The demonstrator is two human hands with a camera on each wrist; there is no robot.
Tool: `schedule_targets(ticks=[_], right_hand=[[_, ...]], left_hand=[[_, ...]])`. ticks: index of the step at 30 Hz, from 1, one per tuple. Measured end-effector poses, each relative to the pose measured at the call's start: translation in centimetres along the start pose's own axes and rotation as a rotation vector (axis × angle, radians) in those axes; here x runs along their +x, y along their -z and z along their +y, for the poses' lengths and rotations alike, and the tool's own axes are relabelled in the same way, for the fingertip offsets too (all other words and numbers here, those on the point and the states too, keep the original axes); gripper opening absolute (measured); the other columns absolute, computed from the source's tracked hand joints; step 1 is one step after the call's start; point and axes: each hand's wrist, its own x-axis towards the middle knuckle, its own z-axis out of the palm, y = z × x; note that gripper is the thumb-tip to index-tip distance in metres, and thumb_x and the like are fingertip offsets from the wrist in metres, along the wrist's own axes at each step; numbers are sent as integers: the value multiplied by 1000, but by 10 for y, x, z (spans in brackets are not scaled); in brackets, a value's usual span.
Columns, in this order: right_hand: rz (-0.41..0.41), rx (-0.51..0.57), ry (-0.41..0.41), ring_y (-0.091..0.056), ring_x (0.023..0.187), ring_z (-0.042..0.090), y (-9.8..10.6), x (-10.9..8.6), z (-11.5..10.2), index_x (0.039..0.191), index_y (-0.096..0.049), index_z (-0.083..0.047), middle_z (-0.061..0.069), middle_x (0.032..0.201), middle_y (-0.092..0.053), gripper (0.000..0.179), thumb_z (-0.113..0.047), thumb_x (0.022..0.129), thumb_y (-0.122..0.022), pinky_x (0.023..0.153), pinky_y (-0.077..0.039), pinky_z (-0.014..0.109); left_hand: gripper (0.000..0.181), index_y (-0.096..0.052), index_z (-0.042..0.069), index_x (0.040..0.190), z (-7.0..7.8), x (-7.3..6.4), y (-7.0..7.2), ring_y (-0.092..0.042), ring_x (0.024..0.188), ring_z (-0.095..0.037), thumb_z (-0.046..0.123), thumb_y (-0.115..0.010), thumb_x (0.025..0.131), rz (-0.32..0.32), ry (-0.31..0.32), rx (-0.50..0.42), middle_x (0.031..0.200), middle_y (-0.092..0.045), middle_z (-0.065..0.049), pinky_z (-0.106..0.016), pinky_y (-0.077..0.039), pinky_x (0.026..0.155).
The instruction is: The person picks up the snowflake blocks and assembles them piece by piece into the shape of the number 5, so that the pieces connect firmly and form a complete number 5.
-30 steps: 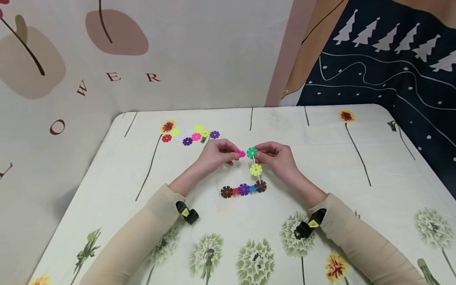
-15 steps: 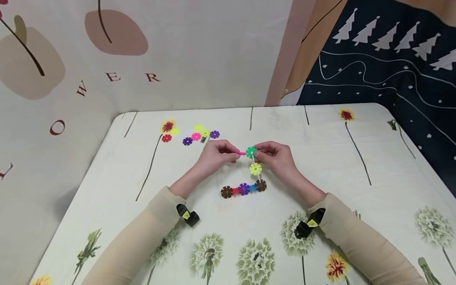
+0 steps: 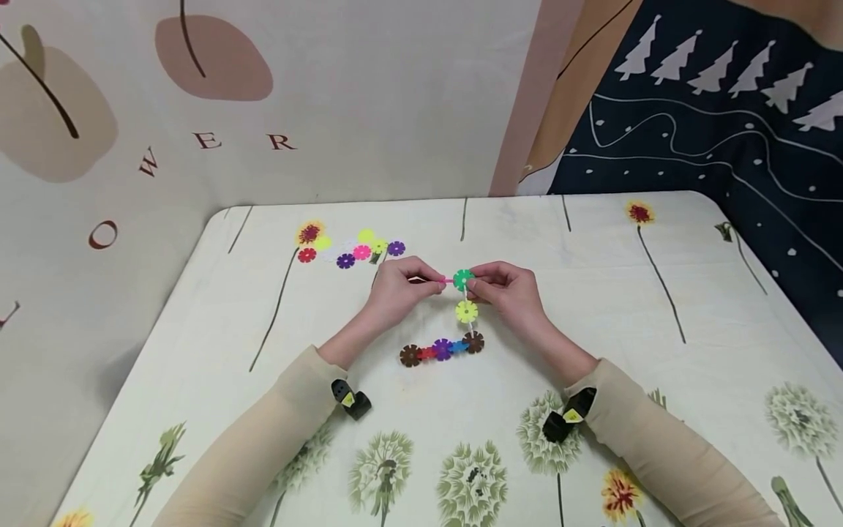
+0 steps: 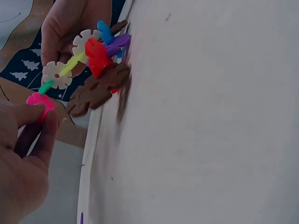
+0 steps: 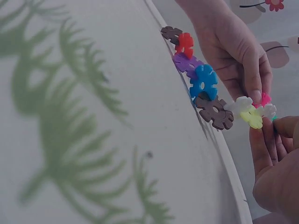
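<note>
My left hand (image 3: pixel 403 289) pinches a pink snowflake building disc (image 4: pixel 40 101) between thumb and fingers. In the head view the disc is edge-on and mostly hidden by the fingertips. It meets the edge of a green disc (image 3: pixel 462 279), which my right hand (image 3: pixel 512 290) pinches from the other side. From the green disc hangs a linked chain: a white disc, a yellow disc (image 3: pixel 467 312), another white disc (image 5: pixel 238 106), then a brown disc (image 3: pixel 473 342). The chain bends there and runs left through blue, purple (image 3: pixel 442 349) and red discs to another brown disc (image 3: pixel 410 356).
Several loose discs lie at the back left of the table, among them a red disc (image 3: pixel 306 255), a purple disc (image 3: pixel 345 260) and a pink one (image 3: pixel 361 252). The flower-print tablecloth (image 3: pixel 579 315) covers the table, with a printed cloth wall (image 3: pixel 395 110) right behind.
The pink disc has turned edge-on and moved right, closing the gap to the green disc. The right hand and the chain have shifted slightly left.
</note>
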Motion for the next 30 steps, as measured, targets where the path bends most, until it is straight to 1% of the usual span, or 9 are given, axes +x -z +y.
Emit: schedule_targets(ticks=[4, 6, 15, 21, 26, 30], right_hand=[[0, 36, -6, -73, 74, 14, -1, 0, -1, 113, -65, 14, 11, 89, -72, 23, 2, 95, -71, 77, -63, 34], [-1, 43, -7, -74, 73, 14, -1, 0, -1, 112, -65, 14, 12, 89, -72, 22, 2, 94, -71, 77, -63, 34], [-10, 48, -43, -74, 71, 14, -1, 1, -4, 113, -65, 16, 11, 87, -74, 23, 4, 94, -70, 75, -63, 34], [-31, 63, -68, -74, 71, 14, -2, 4, -5, 114, -65, 16, 10, 86, -75, 23, 5, 94, -70, 75, -63, 34], [-36, 71, -85, -74, 71, 13, -3, 6, -4, 115, -65, 16, 9, 85, -75, 23, 6, 95, -69, 75, -63, 33], [-53, 55, -100, -74, 72, 14, -2, 7, -4, 116, -65, 16, 10, 86, -75, 24, 5, 95, -68, 76, -63, 33]], left_hand=[[7, -80, 1, 93, 0, 0, -1, -73, 86, -22, -2, -81, 86, 21, -46, 38, 89, -74, -7, -29, -61, 79], [7, -81, 2, 92, 0, 1, -1, -72, 86, -21, -2, -81, 86, 30, -57, 53, 87, -74, -6, -28, -61, 78], [6, -80, 1, 91, 1, 0, -3, -73, 81, -21, -2, -82, 85, 33, -54, 68, 86, -76, -7, -27, -61, 73], [5, -80, 0, 90, 1, -1, -2, -72, 78, -20, -2, -81, 86, 34, -82, 87, 85, -75, -7, -27, -61, 70], [5, -79, 0, 90, 1, -1, -2, -73, 78, -21, -3, -81, 86, 40, -92, 87, 85, -74, -8, -27, -61, 70], [6, -79, 0, 92, 1, -3, 0, -73, 81, -22, -3, -79, 87, 18, -73, 84, 87, -74, -9, -27, -61, 74]])
